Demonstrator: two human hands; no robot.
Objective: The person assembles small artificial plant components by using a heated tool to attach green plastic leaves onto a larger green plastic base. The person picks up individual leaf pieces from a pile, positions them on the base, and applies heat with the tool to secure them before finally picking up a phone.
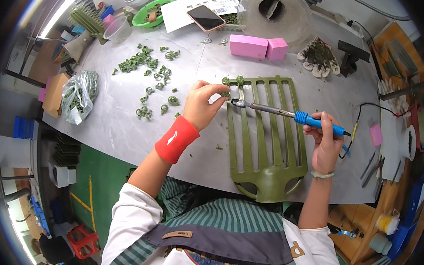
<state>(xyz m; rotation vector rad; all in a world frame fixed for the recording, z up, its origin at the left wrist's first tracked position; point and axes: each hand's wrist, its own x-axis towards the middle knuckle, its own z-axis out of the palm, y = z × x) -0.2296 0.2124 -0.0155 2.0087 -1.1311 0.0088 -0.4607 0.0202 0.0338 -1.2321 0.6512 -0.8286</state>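
Observation:
My right hand (325, 149) is closed around the blue handle of a soldering iron (314, 122), whose metal shaft reaches left across a large green slatted frame (267, 177). Its tip lies at the frame's left bar, near the upper corner. My left hand (202, 102) wears a red wristband (177, 139) and pinches a small green piece (225, 94) beside that tip; the fingers partly hide it. Other small green pieces (239, 80) sit at the frame's upper left corner. Loose curled green pieces (137, 61) are scattered over the grey table left of my left hand.
Pink blocks (248, 46), a stained glove (319, 57) and a black stand (352, 56) lie beyond the frame. A phone (206, 18) rests on white paper (180, 18). A plastic bag (79, 97) is far left. A black cord (360, 110) loops at the right, near tweezers (368, 165).

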